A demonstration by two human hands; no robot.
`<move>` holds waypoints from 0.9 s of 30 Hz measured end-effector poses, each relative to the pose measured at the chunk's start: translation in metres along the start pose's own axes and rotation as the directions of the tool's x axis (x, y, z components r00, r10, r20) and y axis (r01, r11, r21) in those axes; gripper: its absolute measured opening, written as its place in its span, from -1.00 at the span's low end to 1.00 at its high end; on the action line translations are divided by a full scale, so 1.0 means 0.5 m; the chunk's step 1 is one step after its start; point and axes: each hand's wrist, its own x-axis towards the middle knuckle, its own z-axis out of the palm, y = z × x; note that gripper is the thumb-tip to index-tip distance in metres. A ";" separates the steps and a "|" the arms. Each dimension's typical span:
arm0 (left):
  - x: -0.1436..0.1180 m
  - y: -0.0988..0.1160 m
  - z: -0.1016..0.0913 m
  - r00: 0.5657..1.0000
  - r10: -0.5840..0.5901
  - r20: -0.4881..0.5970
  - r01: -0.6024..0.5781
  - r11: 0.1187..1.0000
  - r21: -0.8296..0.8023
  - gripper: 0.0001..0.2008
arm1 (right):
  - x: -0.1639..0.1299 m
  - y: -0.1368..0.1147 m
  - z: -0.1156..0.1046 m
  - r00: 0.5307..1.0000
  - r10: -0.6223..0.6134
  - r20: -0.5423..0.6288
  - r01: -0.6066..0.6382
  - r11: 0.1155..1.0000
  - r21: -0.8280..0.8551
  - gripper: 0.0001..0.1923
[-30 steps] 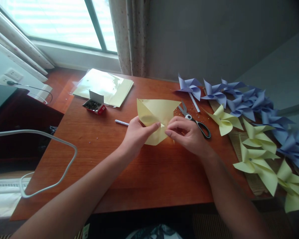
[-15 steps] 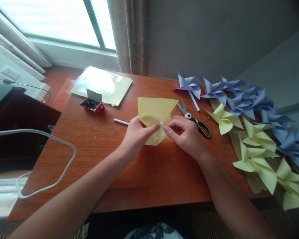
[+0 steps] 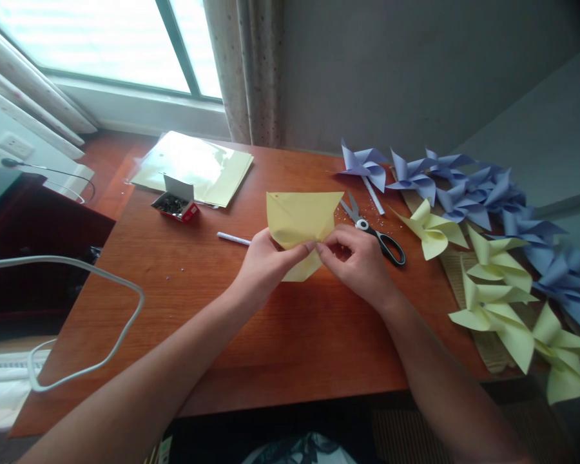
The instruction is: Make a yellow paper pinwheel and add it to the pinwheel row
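A yellow paper sheet [image 3: 299, 216], partly folded toward its middle, is held up over the table between my hands. My left hand [image 3: 265, 261] is closed on its left side, thumb pressed near the centre. Fingers of my right hand [image 3: 355, 258] pinch the paper at the same spot, close to the left thumb tip. Whatever lies under the fingertips is hidden. Behind my left hand, a white patterned paper stick [image 3: 232, 238] lies on the table. Black-handled scissors [image 3: 374, 232] rest open-bladed just beyond my right hand.
A small red box [image 3: 176, 205] of dark little fasteners stands at the left, near stacked yellow sheets [image 3: 232, 177]. Purple pinwheels [image 3: 464, 193] and yellow pinwheels [image 3: 500, 303] crowd the right side on cardboard. A white cable [image 3: 125, 283] loops over the left table edge.
Both thumbs and fingers have drawn closer together at the paper's centre, and the small white point seen there before is now covered. The view has shifted slightly.
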 end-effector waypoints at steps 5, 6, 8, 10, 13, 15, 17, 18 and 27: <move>0.002 -0.001 -0.003 0.996 0.031 -0.088 -0.026 0.998 0.054 -0.58 | -0.002 -0.003 -0.006 0.999 0.034 -0.009 -0.033 0.996 0.081 -0.75; 0.003 -0.001 -0.005 0.995 0.028 -0.092 -0.024 0.999 0.048 -0.57 | -0.002 -0.002 -0.007 0.997 0.061 -0.042 -0.057 0.993 0.099 -0.76; 0.005 0.000 -0.007 0.996 0.010 -0.092 -0.007 1.000 0.027 -0.54 | -0.001 0.004 -0.009 0.979 0.137 -0.152 -0.118 0.984 0.132 -0.80; 0.005 0.000 -0.008 0.996 -0.021 -0.088 0.021 1.000 0.004 -0.50 | 0.001 0.016 -0.008 0.933 0.228 -0.277 -0.181 0.966 0.184 -0.88; 0.002 0.002 -0.007 0.995 -0.057 -0.077 0.057 0.998 -0.011 -0.47 | 0.008 0.040 -0.002 0.863 0.369 -0.346 -0.241 0.902 0.359 -0.78; 0.000 0.002 -0.004 0.996 -0.067 -0.064 0.067 0.998 -0.006 -0.47 | 0.012 0.053 0.003 0.836 0.466 -0.289 -0.269 0.808 0.525 -0.70; -0.002 0.002 -0.002 0.996 -0.072 -0.055 0.072 0.997 0.004 -0.47 | 0.015 0.060 0.007 0.817 0.534 -0.216 -0.279 0.696 0.662 -0.67; -0.002 0.002 -0.001 0.996 -0.073 -0.054 0.074 0.997 0.008 -0.48 | 0.016 0.061 0.008 0.808 0.554 -0.200 -0.274 0.655 0.704 -0.67; -0.003 -0.003 -0.002 0.996 -0.078 -0.052 0.076 0.997 -0.026 -0.52 | 0.016 0.058 0.010 0.798 0.537 -0.273 -0.192 0.656 0.730 -0.76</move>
